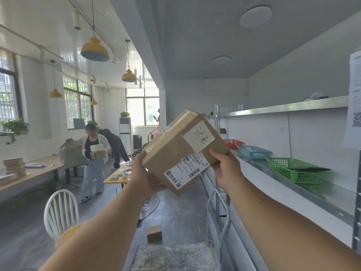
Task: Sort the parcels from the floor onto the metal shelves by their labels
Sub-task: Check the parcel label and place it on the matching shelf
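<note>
While held up for reading: one brown taped cardboard parcel [183, 151], mid-air, tilted, in front of the long metal wall shelves [304, 180].
Label: white handwritten slip [199, 138] on top face; printed shipping sticker [187, 169] on near face, faces the camera.
Left hand [146, 173]: grip wrapped on parcel's lower-left edge, fingers under, thumb on corner.
Right hand [226, 167]: grip clamped on lower-right side, thumb on the face.
Long axis: runs lower-left to upper-right, far end tipped toward shelves.
Key relation: shelves lie to the right; right hand is nearer, so it prob. leads the reach.
Shelf contents: green plastic mesh basket [293, 169], blue mesh basket [254, 152], red mesh basket [233, 143], all in a row.
Floor: small brown carton [154, 233] below, unsorted.
Stage (est.): label check, placement not yet begun.
</note>
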`<state>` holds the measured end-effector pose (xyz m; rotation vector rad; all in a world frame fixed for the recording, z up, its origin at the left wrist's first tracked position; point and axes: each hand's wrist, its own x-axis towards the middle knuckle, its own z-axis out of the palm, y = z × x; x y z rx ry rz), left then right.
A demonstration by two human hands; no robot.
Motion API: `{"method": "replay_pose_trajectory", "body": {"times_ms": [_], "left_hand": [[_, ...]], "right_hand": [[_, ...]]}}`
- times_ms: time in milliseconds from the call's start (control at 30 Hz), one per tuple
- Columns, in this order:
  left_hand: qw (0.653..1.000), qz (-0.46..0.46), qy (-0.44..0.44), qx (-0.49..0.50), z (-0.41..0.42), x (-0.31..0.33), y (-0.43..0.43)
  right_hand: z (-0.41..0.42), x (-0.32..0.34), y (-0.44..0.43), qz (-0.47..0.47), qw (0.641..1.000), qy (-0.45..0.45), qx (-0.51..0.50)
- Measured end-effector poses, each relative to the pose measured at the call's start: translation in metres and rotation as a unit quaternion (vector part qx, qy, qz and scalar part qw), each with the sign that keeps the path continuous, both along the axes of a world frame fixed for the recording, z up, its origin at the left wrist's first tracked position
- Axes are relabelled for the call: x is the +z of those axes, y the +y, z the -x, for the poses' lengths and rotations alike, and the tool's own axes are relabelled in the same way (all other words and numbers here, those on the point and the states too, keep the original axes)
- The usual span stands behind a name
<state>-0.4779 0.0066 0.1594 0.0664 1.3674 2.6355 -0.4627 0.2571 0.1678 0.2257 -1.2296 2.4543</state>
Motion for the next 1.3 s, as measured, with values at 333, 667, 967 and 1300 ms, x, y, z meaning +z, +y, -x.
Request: {"method": "replay_pose_trajectory", "body": {"times_ms": [333,667,967,1300], "left_hand": [[0.985,-0.153,0.034,-0.069,-0.002,-0.018,0.017],[0.987,-0.160,0.024,-0.021,-0.011,-0.023,0.032],[0.992,-0.115,0.022,0.042,-0.010,-0.008,0.043],[0.990,0.093,0.082,0.070,-0.010,-0.019,0.053]], "right_hand": [[0.001,0.000,-0.023,-0.073,0.993,-0.040,0.086],[-0.002,0.002,-0.023,-0.083,0.993,-0.049,0.068],[-0.007,0.000,-0.003,-0.068,0.993,-0.083,0.040],[-0.012,-0.005,-0.002,-0.115,0.986,-0.118,0.020]]}}
